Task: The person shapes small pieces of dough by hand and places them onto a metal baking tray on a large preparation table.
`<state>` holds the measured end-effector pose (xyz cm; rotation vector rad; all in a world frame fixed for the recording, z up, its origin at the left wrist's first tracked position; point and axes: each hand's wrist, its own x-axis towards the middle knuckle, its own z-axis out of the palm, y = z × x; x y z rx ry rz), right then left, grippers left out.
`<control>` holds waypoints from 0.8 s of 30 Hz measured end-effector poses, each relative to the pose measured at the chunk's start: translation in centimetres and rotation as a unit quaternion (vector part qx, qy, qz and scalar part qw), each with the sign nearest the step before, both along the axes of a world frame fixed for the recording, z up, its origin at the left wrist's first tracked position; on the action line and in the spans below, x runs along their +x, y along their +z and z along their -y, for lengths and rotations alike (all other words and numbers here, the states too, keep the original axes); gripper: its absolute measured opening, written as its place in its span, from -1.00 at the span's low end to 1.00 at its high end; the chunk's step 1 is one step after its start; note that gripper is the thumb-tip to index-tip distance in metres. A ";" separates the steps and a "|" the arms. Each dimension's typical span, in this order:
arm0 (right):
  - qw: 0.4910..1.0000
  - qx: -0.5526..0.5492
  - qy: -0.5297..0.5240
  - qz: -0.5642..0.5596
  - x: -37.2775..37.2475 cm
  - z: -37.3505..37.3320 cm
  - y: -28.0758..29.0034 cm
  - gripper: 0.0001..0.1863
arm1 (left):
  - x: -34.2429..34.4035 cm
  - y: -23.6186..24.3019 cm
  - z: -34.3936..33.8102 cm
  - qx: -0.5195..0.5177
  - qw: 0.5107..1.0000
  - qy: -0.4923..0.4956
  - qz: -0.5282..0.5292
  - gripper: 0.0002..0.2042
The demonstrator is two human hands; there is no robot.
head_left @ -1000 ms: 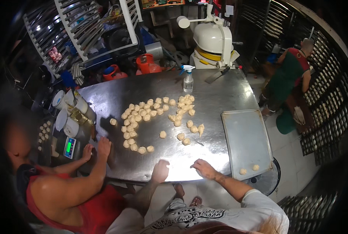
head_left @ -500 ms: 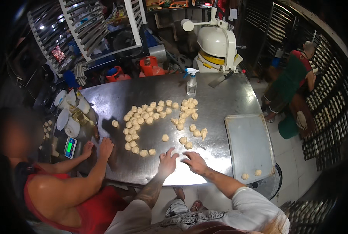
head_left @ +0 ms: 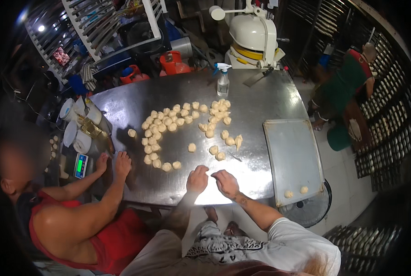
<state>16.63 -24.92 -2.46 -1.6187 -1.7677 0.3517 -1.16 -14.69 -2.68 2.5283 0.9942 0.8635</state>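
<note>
My left hand (head_left: pixel 197 180) is palm down on the steel table (head_left: pixel 107 115), its fingers slightly bent and apart. Beside it, my right hand (head_left: pixel 225 183) has loosely bent, parted fingertips on the glaring surface; I see nothing held in either. Beyond them lie several pale dough balls (head_left: pixel 192 147), some bunched in a curved group, others in looser clusters. A narrow metal tool (head_left: pixel 234 157) lies just beyond my right hand. To the right, a metal tray (head_left: pixel 292 152) holds two dough balls (head_left: pixel 303 189) at its near end.
A co-worker in red (head_left: pixel 83 230) works at left beside a scale (head_left: pixel 81 165) and tubs (head_left: pixel 82 142). A spray bottle (head_left: pixel 223 83), scraper (head_left: pixel 254 79) and white machine (head_left: pixel 254 37) are at back. Another person (head_left: pixel 343 85) stands right by racks (head_left: pixel 382 147); a fan (head_left: pixel 313 209) sits under the tray.
Both my hands have moved forward on the table and closer together, their fingers bending. The co-worker's hands have shifted slightly. The whole view has shifted a little; the dough balls look unchanged.
</note>
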 end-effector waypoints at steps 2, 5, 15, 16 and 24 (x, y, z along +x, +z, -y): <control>0.997 0.020 0.012 -0.076 0.8 3.2 -1.0 -0.77 | -3.3 -1.8 1.1 -0.063 0.998 -0.013 -0.007 -0.78; 0.992 0.016 0.120 -0.019 4.7 3.4 -2.1 -0.71 | -6.3 -2.4 0.2 -0.180 0.982 -0.034 -0.047 -0.83; 0.990 -0.002 0.105 -0.096 2.6 2.3 -3.6 -0.67 | -6.3 -5.9 0.9 -0.111 0.993 -0.021 0.033 -0.82; 0.994 -0.002 0.065 -0.092 4.1 2.5 -4.0 -0.67 | -6.7 -4.7 0.6 -0.148 0.987 -0.047 0.027 -0.83; 0.998 0.029 -0.031 -0.039 -1.0 -0.4 -1.1 -0.79 | -0.2 -1.0 0.9 -0.044 0.999 0.016 0.004 -0.88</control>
